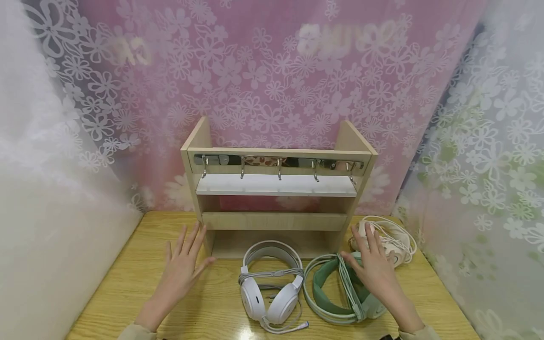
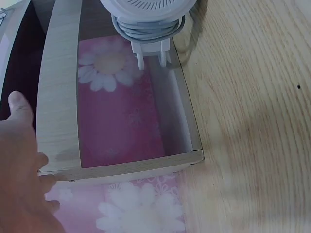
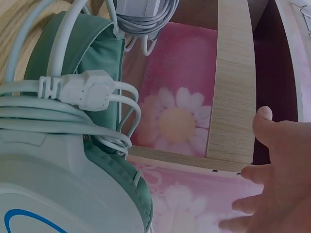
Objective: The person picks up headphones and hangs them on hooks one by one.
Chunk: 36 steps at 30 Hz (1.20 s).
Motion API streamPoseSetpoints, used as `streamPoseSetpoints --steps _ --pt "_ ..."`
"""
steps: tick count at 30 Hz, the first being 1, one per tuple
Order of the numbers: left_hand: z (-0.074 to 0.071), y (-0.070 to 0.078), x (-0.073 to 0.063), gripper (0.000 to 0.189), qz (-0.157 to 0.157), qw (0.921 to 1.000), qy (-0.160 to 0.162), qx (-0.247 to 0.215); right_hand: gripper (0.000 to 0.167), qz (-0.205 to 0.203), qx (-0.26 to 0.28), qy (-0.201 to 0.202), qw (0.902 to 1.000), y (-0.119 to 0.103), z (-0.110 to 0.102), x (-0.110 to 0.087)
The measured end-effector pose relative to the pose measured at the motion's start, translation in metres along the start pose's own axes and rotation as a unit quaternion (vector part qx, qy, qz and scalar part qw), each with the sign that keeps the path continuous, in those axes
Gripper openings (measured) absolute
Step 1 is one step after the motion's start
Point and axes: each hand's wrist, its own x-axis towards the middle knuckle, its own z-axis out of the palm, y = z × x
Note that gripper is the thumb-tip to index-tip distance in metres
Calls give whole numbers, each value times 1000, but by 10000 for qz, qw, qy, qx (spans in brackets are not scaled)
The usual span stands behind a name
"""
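Note:
My left hand [image 1: 181, 270] is held over the table's left side with its fingers spread, fingertips near the left side panel of a wooden shelf unit [image 1: 274, 221]. Nothing is in it. My right hand [image 1: 375, 269] spreads its fingers too, overlapping the green headphones [image 1: 327, 288] in the head view and holding nothing. Between the hands lie white headphones [image 1: 255, 300] with a grey cable wound round the band. Behind the right hand sit cream headphones [image 1: 397, 243] with a coiled cable, partly hidden by it.
A metal strip with several hooks [image 1: 279, 163] runs along the shelf's upper front. Below it is a white shelf board [image 1: 276, 185]. Floral curtains [image 1: 272, 80] close off the back and both sides of the wooden table [image 1: 123, 274].

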Motion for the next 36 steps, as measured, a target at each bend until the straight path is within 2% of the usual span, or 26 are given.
streamPoseSetpoints --steps 5,14,20,24,36 --pt "-4 1 2 71 -20 9992 72 -392 71 -149 240 169 9995 -1 -1 2" --pt "-12 -2 5 46 119 9885 946 -1170 49 -257 526 506 9970 -4 0 3" --pt "-18 0 8 37 -5 9816 1276 -1423 37 -445 862 979 9905 -6 4 5" --pt "-22 -1 11 33 33 9775 1472 -1510 31 -646 979 1230 9854 -8 9 7" --pt "-34 -3 20 30 352 9678 1916 -1593 31 -559 1745 924 9787 -18 21 12"
